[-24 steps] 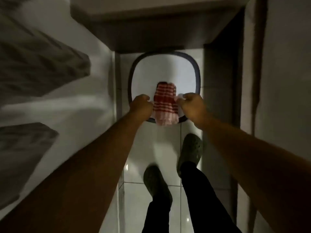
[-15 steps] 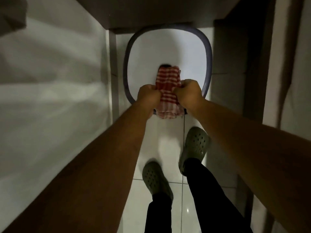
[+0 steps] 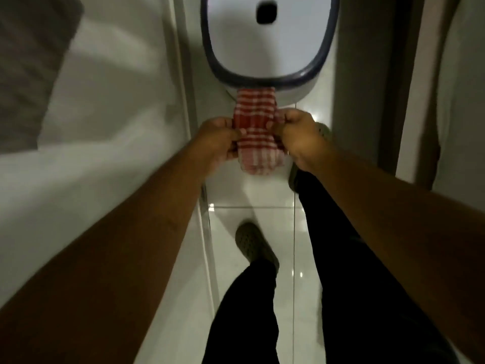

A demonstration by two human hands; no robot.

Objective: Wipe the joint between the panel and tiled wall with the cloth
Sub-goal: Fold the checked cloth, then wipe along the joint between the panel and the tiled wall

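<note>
A red and white checked cloth (image 3: pixel 254 127) hangs folded between both hands, in front of and below a white tub with a dark rim (image 3: pixel 265 77). My left hand (image 3: pixel 219 139) pinches its left edge and my right hand (image 3: pixel 296 135) pinches its right edge. A pale wall panel (image 3: pixel 105 127) runs along the left. Its vertical joint strip (image 3: pixel 183 101) lies just left of my left hand. Whether the cloth's top touches the tub rim is unclear.
The glossy white tiled floor (image 3: pixel 249 203) lies below. My two feet in green clogs (image 3: pixel 252 244) and dark trousers stand on it. A dark door frame (image 3: pixel 404 88) rises on the right, a grey shape (image 3: pixel 31 61) at upper left.
The view has tilted down, so the tub sits higher in the frame. The cloth has come off the tub's rim toward me, still pinched by both hands.
</note>
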